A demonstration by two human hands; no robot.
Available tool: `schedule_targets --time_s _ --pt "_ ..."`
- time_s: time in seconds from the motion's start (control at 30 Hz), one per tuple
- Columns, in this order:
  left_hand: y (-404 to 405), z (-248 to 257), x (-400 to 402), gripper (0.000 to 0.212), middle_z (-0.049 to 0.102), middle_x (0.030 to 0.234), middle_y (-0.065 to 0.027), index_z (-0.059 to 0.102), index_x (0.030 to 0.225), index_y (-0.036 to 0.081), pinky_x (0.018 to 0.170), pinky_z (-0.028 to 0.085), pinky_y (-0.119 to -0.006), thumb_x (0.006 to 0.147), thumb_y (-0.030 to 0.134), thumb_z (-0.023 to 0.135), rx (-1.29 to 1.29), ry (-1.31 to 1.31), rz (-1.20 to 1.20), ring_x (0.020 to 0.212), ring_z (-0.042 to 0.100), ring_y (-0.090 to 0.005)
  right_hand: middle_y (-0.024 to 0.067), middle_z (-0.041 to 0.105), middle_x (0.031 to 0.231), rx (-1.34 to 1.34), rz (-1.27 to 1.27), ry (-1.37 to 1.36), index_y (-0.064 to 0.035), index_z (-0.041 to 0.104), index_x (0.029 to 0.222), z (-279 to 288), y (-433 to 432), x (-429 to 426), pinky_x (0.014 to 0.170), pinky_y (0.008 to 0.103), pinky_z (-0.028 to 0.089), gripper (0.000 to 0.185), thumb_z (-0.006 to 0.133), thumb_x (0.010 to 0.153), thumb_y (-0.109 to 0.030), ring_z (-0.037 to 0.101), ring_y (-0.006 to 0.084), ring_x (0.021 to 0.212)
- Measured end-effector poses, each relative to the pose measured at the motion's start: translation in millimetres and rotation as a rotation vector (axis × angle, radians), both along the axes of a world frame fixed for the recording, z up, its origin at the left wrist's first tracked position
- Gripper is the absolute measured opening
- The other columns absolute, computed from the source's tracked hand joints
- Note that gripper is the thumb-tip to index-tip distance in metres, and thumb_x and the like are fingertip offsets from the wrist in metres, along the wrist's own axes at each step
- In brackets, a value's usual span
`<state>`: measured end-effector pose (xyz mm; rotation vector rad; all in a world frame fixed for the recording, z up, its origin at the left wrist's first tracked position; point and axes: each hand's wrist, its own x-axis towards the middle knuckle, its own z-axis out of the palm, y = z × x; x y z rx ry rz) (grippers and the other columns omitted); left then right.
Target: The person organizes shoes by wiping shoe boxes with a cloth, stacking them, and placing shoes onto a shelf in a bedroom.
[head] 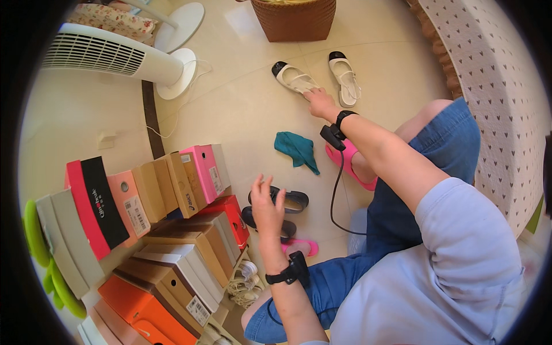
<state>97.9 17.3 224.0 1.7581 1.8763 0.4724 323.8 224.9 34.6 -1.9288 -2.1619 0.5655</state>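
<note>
My right hand (320, 102) reaches out to the heel end of a white slingback shoe with a black toe (293, 77); whether its fingers grip the shoe cannot be told. The matching shoe (343, 79) lies just to the right. My left hand (265, 211) is raised with its fingers apart, above a pair of black shoes (296, 202) that it partly hides. Between my hands, a crumpled teal cloth (296, 148) lies on the tiled floor. Both wrists wear black straps with small devices, and a cable hangs from the right one.
Stacked shoe boxes (174, 237) fill the left side, with light shoes (246, 282) on a rack beside them. A white tower fan (129, 56) lies across the upper left. A brown woven basket (295, 21) stands at the top. A heart-patterned cover (496, 95) hangs at right.
</note>
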Motion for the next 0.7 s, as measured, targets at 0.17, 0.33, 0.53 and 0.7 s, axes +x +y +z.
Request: schedule_targets --time_s 0.17,0.33,0.53,0.7 --pt "-7.4 -38.5 14.5 0.04 0.048 0.125 -0.0185 0.055 0.115 0.001 0.093 0.041 -0.04 0.079 0.015 0.067 -0.126 -0.079 0.014 0.112 0.049 -0.0361 0.0145 0.063 0.094 -0.114 0.038 -0.201 -0.0081 0.064 0.092 -15.6 3.1 14.8 0.078 0.0453 0.047 0.021 0.06 0.077 -0.022 0.057 0.032 0.095" --pt "-18.5 -56.1 9.8 0.039 0.051 0.121 -0.018 0.056 0.114 0.001 0.092 0.042 -0.04 0.08 0.018 0.066 -0.137 -0.038 0.014 0.111 0.049 -0.0356 0.0141 0.067 0.084 -0.244 -0.108 -0.178 -0.0054 0.068 0.083 -11.2 -26.0 6.6 0.066 0.0433 0.051 0.024 0.055 0.081 -0.026 0.066 0.0305 0.08" --pt "-43.2 -95.3 2.4 0.035 0.057 0.108 -0.0144 0.058 0.108 0.002 0.085 0.045 -0.039 0.08 0.021 0.066 -0.23 -0.089 0.178 0.101 0.054 -0.0334 0.0162 0.063 0.082 0.332 -0.333 -0.258 -0.0036 0.062 0.095 -26.5 -25.9 43.8 0.072 0.0445 0.05 0.026 0.058 0.081 -0.025 0.061 0.0338 0.081" --pt "-123.3 -176.3 -35.4 0.034 0.058 0.101 -0.0177 0.058 0.102 -0.002 0.083 0.045 -0.039 0.08 0.022 0.066 -0.243 -0.086 0.547 0.094 0.057 -0.034 0.0226 0.062 0.089 0.441 -0.426 -0.252 0.0013 0.052 0.113 -51.8 -12.0 62.6 0.079 0.045 0.048 0.052 0.061 0.08 -0.039 0.06 0.0373 0.091"
